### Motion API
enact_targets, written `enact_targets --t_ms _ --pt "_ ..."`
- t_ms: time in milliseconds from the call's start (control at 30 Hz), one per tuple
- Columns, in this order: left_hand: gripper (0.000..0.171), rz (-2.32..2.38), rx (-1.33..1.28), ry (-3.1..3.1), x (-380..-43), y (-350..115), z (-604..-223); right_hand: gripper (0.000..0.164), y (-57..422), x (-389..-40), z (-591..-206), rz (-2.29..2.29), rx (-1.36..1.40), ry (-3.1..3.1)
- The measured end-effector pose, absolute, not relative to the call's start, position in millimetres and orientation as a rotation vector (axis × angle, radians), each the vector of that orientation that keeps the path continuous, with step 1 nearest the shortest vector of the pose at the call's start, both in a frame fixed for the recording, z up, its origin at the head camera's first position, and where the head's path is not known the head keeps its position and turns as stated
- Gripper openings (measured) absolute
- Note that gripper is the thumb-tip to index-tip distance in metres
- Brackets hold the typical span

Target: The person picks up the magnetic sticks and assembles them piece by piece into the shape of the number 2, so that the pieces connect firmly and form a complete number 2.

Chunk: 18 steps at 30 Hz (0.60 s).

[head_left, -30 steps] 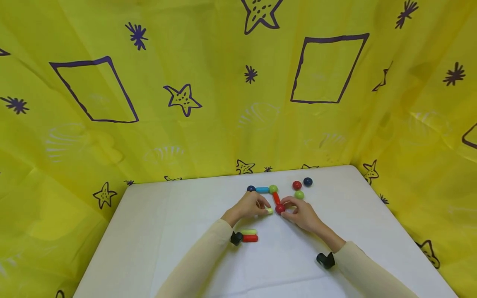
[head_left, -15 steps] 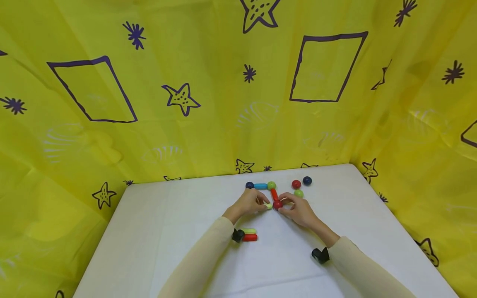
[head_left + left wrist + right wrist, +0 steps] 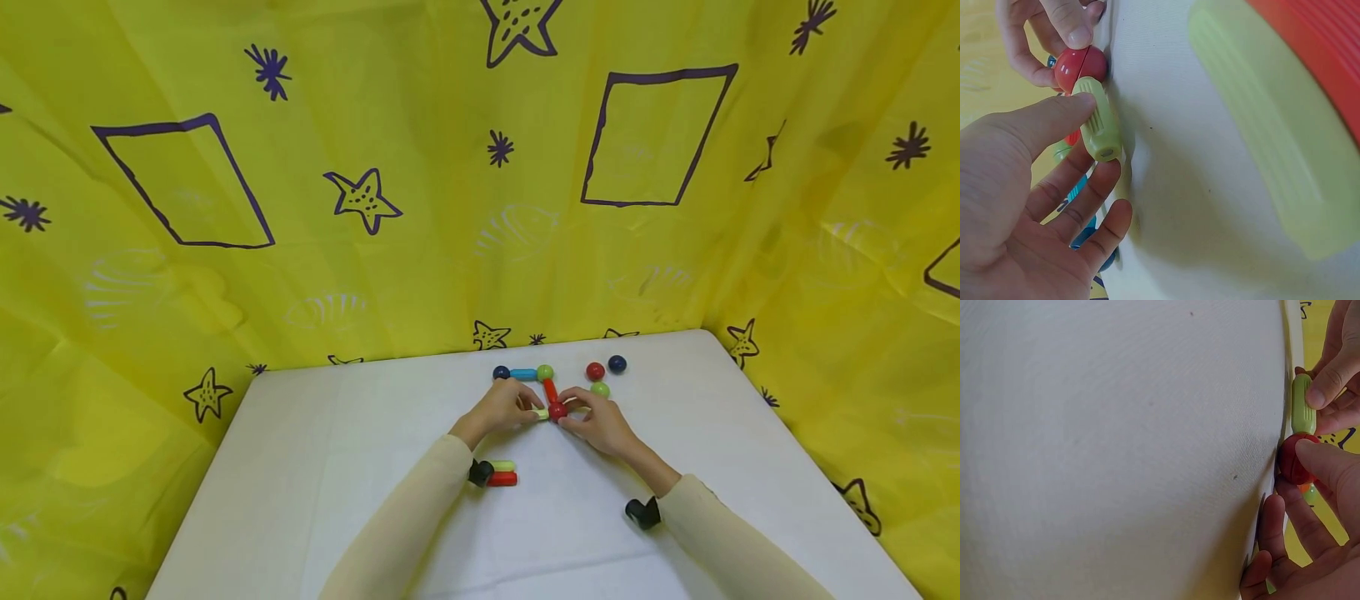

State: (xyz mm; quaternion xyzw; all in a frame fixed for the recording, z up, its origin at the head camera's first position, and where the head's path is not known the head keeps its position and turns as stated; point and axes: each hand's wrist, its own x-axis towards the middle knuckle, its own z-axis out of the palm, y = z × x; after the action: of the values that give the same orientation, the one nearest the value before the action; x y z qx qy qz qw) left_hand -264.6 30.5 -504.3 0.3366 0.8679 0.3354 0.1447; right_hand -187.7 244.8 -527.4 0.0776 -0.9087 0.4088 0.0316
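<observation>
**Pale-green ridged plastic-looking rod [image 3: 541, 414] against a glossy red ball [image 3: 557, 412]**

Head view: over the white cloth-covered worktop [image 3: 337, 475], the left hand [image 3: 499, 407] pinches the rod and the right hand [image 3: 600, 423] the ball, both grips narrow. A slim red rod [image 3: 551, 390] joins the ball to a shiny light-green ball [image 3: 545, 373], so the right hand probably steadies that chain.

Left wrist view: the rod is held partway along, seemingly to leave its ends free. Its sides are grooved, its corners blunted; a dull grey disc [image 3: 1107, 152], perhaps a magnet, sits in the near end.

Right wrist view: the rod's end touches the smooth, seamed ball, whose pinch likely braces it against the push.
</observation>
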Motion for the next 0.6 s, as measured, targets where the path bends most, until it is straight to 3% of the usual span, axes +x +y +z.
enact_targets --t_ms 600 --pt "0.010 0.977 0.979 2.491 -264.0 30.5 -504.3 0.028 244.6 -186.9 -526.4 1.280 0.236 -2.787"
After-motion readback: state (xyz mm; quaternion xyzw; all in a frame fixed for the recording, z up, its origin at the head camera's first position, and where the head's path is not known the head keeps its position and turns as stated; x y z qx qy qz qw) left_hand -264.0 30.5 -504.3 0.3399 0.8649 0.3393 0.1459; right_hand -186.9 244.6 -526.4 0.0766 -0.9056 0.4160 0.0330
